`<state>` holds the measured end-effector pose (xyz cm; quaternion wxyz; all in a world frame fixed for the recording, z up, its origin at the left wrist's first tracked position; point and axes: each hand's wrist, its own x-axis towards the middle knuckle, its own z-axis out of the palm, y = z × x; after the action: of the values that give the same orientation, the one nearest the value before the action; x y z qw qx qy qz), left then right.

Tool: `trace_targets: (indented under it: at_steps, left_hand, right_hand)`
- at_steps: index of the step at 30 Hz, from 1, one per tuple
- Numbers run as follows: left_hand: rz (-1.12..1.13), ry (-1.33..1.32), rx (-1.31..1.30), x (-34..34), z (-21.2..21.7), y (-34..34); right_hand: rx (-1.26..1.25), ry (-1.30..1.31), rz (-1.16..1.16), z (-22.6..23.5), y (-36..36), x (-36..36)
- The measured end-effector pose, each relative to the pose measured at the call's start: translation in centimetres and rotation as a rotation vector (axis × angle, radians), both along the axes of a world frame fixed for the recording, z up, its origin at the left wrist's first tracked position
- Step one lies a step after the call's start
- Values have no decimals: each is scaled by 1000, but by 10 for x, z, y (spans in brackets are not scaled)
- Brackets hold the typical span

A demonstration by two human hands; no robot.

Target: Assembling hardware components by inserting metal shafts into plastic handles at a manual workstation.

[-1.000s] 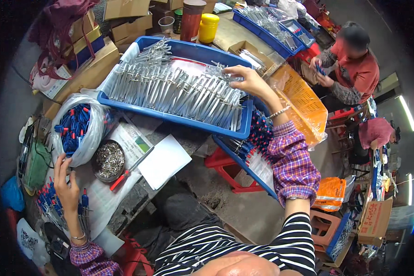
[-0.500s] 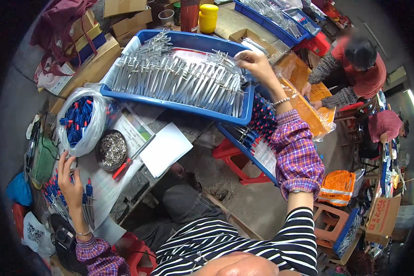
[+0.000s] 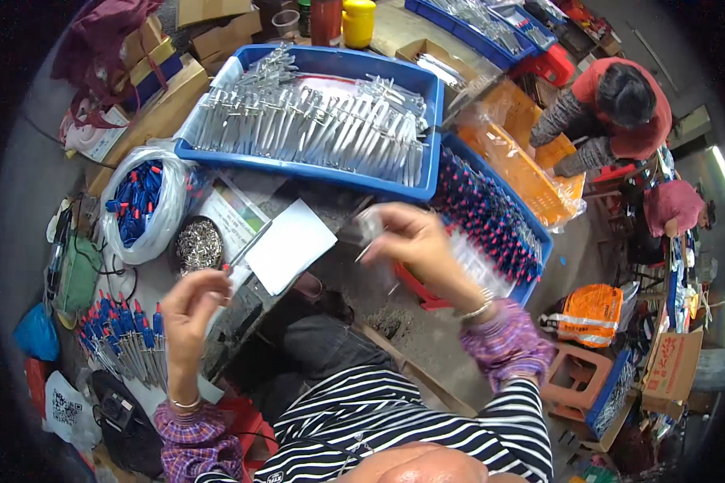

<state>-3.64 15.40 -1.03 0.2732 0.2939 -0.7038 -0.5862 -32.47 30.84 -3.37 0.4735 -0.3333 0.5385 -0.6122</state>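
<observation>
My left hand (image 3: 193,310) is closed over the red handle of a screwdriver (image 3: 254,241), whose shaft points away across the paper-covered table. Most of the handle is hidden by the fingers. My right hand (image 3: 415,241) is pinched around a shiny metal piece (image 3: 368,224), smeared by motion, to the right of the white paper sheets (image 3: 290,245). In the blue tray (image 3: 306,175) beyond the hands, many slim metal parts (image 3: 306,125) lie in rows. A dark bowl of small metal fittings (image 3: 199,245) stands just beyond my left hand.
A plastic bag (image 3: 129,251) of blue-and-red handles is at the left. Blue-handled metal tools (image 3: 121,334) lie below it. Another blue tray (image 3: 532,278) holds similar tools at the right. Beyond it are an orange crate (image 3: 524,181) and a co-worker (image 3: 632,105).
My right hand has come back from the tray's far right edge toward the middle, holding a metal piece. My left hand has moved right, from beside the blue-handled tools to the screwdriver.
</observation>
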Motion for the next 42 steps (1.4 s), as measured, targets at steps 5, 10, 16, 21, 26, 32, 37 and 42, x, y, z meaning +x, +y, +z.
trace_targets:
  at_steps: [5, 10, 16, 21, 26, 32, 37, 42]
  left_hand:
    - [-190, -63, 321, -15, -31, 30]
    - [-241, -190, 212, -15, -39, 30]
    - [-132, -252, 89, 1, -40, 26]
    - [-90, -155, 177, 10, -58, 25]
    - [-171, -224, 206, 20, -45, 21]
    - [215, -341, -557, 49, -5, -56]
    - [516, -449, -1054, 74, 9, -158]
    - [321, -591, -1274, 67, -12, -217]
  right_hand:
    - [-37, 33, 169, -43, -6, 94]
    - [-49, 132, 160, -47, -14, 119]
    - [142, -278, 275, -56, -17, 138]
    - [286, -327, 359, -66, -4, 141]
    - [310, -282, 412, -63, -5, 143]
    - [287, -313, 421, -71, -3, 147]
    - [302, -264, 460, -73, -2, 151]
    - [314, -242, 416, -66, -5, 152]
